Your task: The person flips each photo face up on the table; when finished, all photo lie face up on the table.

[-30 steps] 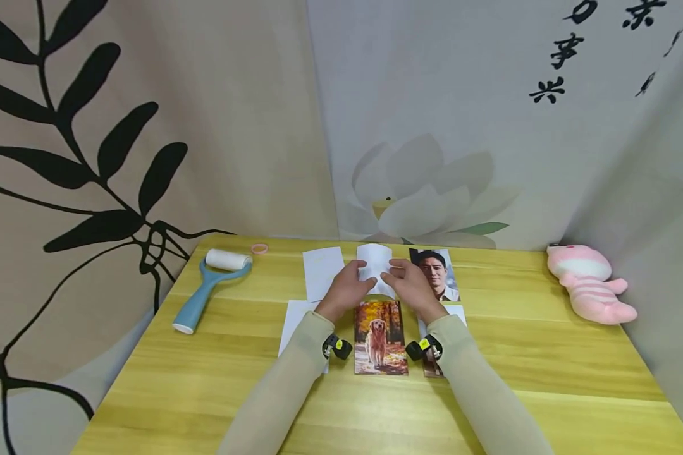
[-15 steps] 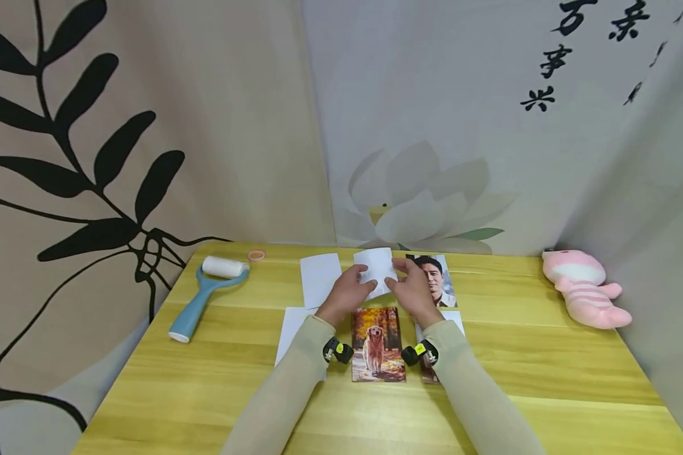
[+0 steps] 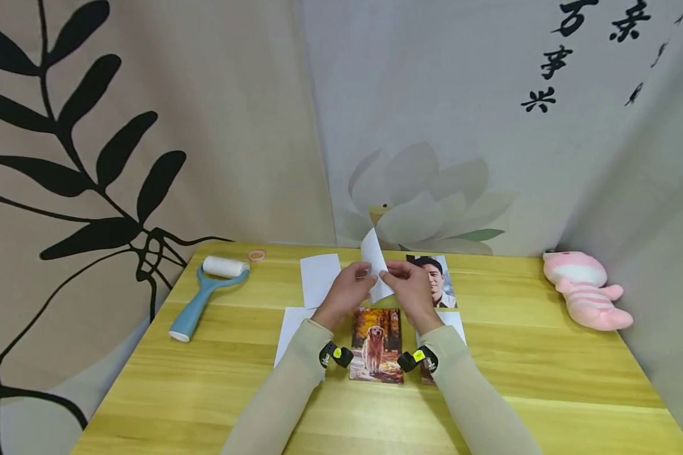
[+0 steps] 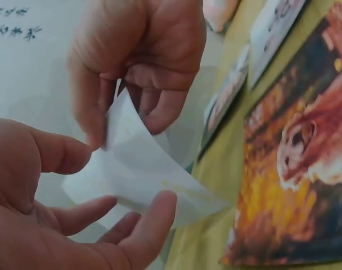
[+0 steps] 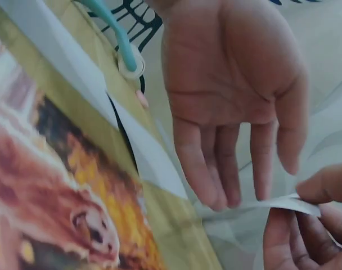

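Note:
A white sheet of paper [image 3: 374,256], about the size of the photo prints nearby, is held tilted above the table's far part. My right hand [image 3: 410,287] pinches its right edge between thumb and fingers. My left hand [image 3: 347,291] is at the sheet's left side, its fingers spread and loosely extended; whether they touch it is unclear. In the left wrist view the sheet [image 4: 143,163] looks curved, with faint yellowish marks. Just below the hands lies a photo print of a dog [image 3: 375,347]. The sheet's other face is hidden.
White sheets [image 3: 320,278] lie to the left, partly under the left arm. A portrait photo [image 3: 439,281] and a partly covered print lie to the right. A blue-handled lint roller [image 3: 207,291], a pink ring [image 3: 257,255] and a pink plush toy [image 3: 586,291] are farther out.
The white sheet has turned from facing me to a steep tilt, its top corner raised. My left hand has let go of its left edge; the right hand keeps its pinch.

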### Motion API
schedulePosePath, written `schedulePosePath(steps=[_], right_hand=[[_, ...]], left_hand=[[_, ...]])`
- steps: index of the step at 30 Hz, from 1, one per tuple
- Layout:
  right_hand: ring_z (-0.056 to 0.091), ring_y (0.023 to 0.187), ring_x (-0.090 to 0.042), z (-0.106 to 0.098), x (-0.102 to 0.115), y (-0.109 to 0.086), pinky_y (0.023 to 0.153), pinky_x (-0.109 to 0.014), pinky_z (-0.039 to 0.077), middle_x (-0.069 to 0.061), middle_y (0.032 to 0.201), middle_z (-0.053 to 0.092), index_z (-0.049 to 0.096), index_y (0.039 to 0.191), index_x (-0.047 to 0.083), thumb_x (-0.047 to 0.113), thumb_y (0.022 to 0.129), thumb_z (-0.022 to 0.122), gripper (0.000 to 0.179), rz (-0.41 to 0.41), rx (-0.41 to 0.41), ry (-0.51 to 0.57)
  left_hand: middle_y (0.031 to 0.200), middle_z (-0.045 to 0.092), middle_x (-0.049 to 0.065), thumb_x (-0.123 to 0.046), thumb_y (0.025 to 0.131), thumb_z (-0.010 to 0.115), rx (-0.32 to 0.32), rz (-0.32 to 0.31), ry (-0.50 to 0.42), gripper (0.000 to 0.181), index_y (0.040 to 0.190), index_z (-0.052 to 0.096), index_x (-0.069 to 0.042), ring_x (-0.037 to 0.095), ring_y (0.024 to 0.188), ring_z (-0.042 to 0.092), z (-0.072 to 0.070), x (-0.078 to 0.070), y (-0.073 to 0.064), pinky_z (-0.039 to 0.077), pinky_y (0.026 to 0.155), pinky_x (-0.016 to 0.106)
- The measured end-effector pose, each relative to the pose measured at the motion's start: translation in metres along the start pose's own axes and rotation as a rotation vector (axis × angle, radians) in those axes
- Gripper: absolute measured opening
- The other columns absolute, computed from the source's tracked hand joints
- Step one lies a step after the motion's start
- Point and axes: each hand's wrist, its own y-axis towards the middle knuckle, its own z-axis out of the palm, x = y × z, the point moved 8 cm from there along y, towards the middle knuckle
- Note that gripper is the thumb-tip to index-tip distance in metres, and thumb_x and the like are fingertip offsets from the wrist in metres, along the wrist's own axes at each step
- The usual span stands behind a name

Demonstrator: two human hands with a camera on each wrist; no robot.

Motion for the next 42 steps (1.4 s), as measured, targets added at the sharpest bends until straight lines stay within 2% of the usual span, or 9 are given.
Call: schedulePosePath(steps=[7, 14, 18, 24, 28, 32, 35, 38, 42], right_hand=[[0.07, 0.095, -0.012, 0.009, 0.02, -0.011, 0.078, -0.021, 0.056, -0.014, 0.114, 0.077, 0.079, 0.121, 0.006, 0.018, 0.098, 0.078, 0.026, -0.08, 0.026, 0.041], [0.068, 0.104, -0.018, 0.014, 0.024, -0.019, 0.078, -0.022, 0.053, -0.009, 0.119, 0.077, 0.08, 0.122, 0.013, 0.022, 0.099, 0.076, 0.025, -0.147, 0.079, -0.107], [0.069, 0.104, -0.019, 0.014, 0.023, -0.021, 0.075, -0.022, 0.053, -0.01, 0.119, 0.077, 0.08, 0.122, 0.014, 0.021, 0.099, 0.076, 0.025, -0.149, 0.097, -0.122], [0.07, 0.104, -0.016, 0.011, 0.025, -0.016, 0.079, -0.021, 0.054, -0.011, 0.119, 0.078, 0.079, 0.122, 0.013, 0.02, 0.099, 0.075, 0.024, -0.135, 0.11, -0.111], [0.07, 0.108, -0.02, 0.001, 0.03, -0.008, 0.082, -0.019, 0.055, -0.012, 0.121, 0.076, 0.077, 0.123, 0.01, 0.021, 0.1, 0.074, 0.026, -0.149, 0.097, -0.1], [0.07, 0.113, -0.024, -0.013, 0.03, 0.003, 0.084, -0.019, 0.054, -0.013, 0.122, 0.076, 0.075, 0.125, 0.009, 0.021, 0.1, 0.075, 0.028, -0.157, 0.045, -0.131], [0.069, 0.115, -0.027, -0.023, 0.023, 0.012, 0.092, -0.028, 0.054, -0.014, 0.123, 0.074, 0.074, 0.127, 0.008, 0.022, 0.098, 0.076, 0.032, -0.131, -0.006, -0.162], [0.067, 0.118, -0.029, -0.028, 0.013, 0.019, 0.098, -0.038, 0.054, -0.015, 0.129, 0.072, 0.07, 0.133, 0.007, 0.021, 0.098, 0.075, 0.038, -0.083, -0.025, -0.176], [0.067, 0.119, -0.031, -0.026, 0.003, 0.023, 0.094, -0.031, 0.055, -0.017, 0.132, 0.07, 0.069, 0.137, 0.006, 0.019, 0.1, 0.071, 0.039, -0.034, 0.01, -0.188]], left_hand=[[0.141, 0.057, 0.02, -0.028, 0.11, 0.058, 0.011, 0.024, -0.22, 0.048, 0.152, 0.051, -0.006, 0.035, 0.13, 0.064, -0.002, -0.009, -0.006, 0.063, 0.095, 0.042], [0.143, 0.057, 0.021, -0.027, 0.112, 0.054, 0.025, 0.032, -0.294, 0.051, 0.156, 0.046, -0.002, 0.034, 0.127, 0.066, -0.002, -0.014, -0.01, 0.064, 0.091, 0.04], [0.138, 0.06, 0.023, -0.021, 0.112, 0.052, 0.018, 0.031, -0.31, 0.046, 0.153, 0.05, 0.001, 0.035, 0.123, 0.068, -0.004, -0.013, -0.007, 0.064, 0.09, 0.039], [0.129, 0.063, 0.023, -0.012, 0.11, 0.052, -0.055, 0.039, -0.304, 0.037, 0.144, 0.061, 0.001, 0.035, 0.118, 0.071, -0.016, -0.009, -0.004, 0.064, 0.09, 0.044], [0.131, 0.062, 0.024, -0.012, 0.11, 0.054, -0.054, 0.034, -0.302, 0.037, 0.143, 0.061, 0.002, 0.036, 0.119, 0.07, -0.022, -0.007, -0.002, 0.064, 0.09, 0.045], [0.133, 0.061, 0.025, -0.012, 0.11, 0.054, -0.037, 0.035, -0.293, 0.038, 0.145, 0.059, 0.003, 0.036, 0.119, 0.07, -0.023, -0.005, -0.001, 0.063, 0.091, 0.048], [0.134, 0.061, 0.026, -0.011, 0.109, 0.054, -0.018, 0.038, -0.285, 0.04, 0.146, 0.057, 0.003, 0.037, 0.12, 0.069, -0.022, -0.004, 0.0, 0.061, 0.095, 0.053], [0.135, 0.06, 0.025, -0.011, 0.109, 0.054, -0.008, 0.029, -0.283, 0.041, 0.148, 0.055, 0.003, 0.038, 0.121, 0.068, -0.023, -0.004, 0.0, 0.059, 0.098, 0.057], [0.129, 0.063, 0.021, -0.012, 0.109, 0.055, -0.021, 0.014, -0.258, 0.04, 0.147, 0.057, 0.0, 0.032, 0.115, 0.071, -0.028, -0.002, 0.001, 0.063, 0.092, 0.052]])
